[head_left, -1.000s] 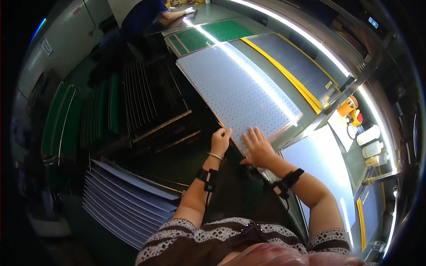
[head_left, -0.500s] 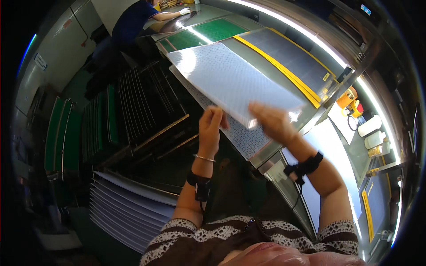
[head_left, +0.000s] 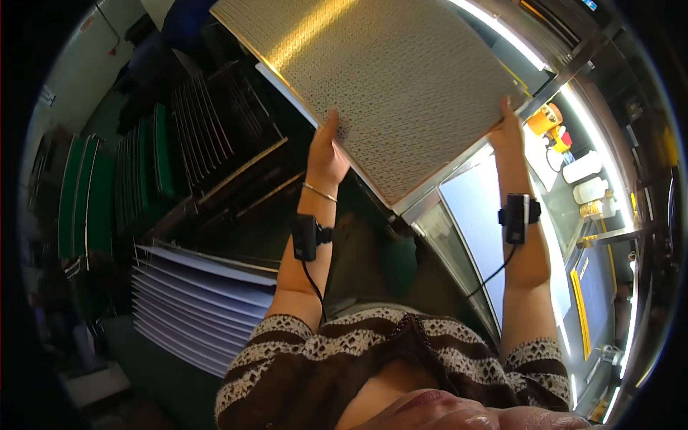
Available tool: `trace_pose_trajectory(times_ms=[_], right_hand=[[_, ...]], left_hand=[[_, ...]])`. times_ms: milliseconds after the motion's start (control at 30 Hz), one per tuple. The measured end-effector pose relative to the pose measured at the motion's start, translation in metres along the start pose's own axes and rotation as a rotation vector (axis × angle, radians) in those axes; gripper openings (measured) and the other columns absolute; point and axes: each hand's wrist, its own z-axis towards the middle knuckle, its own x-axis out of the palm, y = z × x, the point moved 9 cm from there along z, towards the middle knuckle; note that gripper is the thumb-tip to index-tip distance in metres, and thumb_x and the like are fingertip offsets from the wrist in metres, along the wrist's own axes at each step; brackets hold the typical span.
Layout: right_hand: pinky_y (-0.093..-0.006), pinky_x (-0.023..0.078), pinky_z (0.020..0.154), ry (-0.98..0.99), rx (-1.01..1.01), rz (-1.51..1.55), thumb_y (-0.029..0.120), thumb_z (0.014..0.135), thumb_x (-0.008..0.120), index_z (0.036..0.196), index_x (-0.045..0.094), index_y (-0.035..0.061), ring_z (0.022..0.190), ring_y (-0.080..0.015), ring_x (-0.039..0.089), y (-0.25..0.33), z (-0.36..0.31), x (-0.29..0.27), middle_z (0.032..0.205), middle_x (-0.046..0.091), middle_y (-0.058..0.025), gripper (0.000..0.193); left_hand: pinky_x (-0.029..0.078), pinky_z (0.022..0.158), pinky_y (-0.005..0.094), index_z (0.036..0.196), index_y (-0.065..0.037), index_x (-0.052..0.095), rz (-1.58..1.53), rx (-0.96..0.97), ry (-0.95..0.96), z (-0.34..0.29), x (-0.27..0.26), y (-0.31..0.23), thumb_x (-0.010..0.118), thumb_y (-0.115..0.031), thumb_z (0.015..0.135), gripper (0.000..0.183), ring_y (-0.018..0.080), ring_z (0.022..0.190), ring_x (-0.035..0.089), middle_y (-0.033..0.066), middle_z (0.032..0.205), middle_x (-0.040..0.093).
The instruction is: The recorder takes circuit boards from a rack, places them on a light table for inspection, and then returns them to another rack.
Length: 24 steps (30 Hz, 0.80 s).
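A large flat panel [head_left: 408, 100], grey-brown and covered in a fine dotted pattern, is held up over the bench with a golden glare at its far end. It looks like a circuit board panel. My left hand [head_left: 327, 154] grips its left edge, thumb on top. At the right edge, my right hand [head_left: 509, 130] closes on it with the thumb upright; its other fingers are partly hidden. Beneath the left side, the edge of a pale sheet [head_left: 292, 94] shows.
Racks of dark and green panels [head_left: 161, 161] stand to the left. Nearer me is a stack of spaced white sheets [head_left: 193, 308]. On the right are a lit white surface [head_left: 473, 208], white bottles [head_left: 584, 168], an orange container [head_left: 546, 118] and a yellow-edged dark panel [head_left: 598, 287].
My hands have moved apart to the panel's two sides. The patterned panel, earlier under a pale glossy sheet, is now raised on top. My right forearm has turned more upright.
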Motion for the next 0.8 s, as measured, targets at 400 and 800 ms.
trace_pose_trajectory(times_ms=[400,800], right_hand=[[-0.0361,0.047,0.079,1.394,-0.906,-1.49,0.037,0.066,0.07,0.092,0.055,0.0066,0.101,-0.0302,0.051,-0.12,-0.277,0.101,0.103,0.055,-0.0112,0.043],[-0.0426,0.049,0.079,1.708,-1.306,-1.506,0.015,0.076,0.048,0.087,0.051,-0.0045,0.094,-0.042,0.056,-0.174,-0.322,0.075,0.113,0.048,-0.0334,0.023]], left_hand=[[0.046,0.084,0.0425,0.11,0.009,0.048,0.122,-0.196,-0.51,-0.032,-0.16,0.038,0.054,-0.01,0.085,0.032,0.0289,0.093,0.057,0.0167,0.103,0.055],[0.02,0.106,0.0454,0.139,-0.005,0.022,-0.005,-0.081,-0.41,-0.039,-0.139,0.025,0.026,-0.07,0.082,0.085,0.0277,0.131,0.022,0.013,0.143,0.022]])
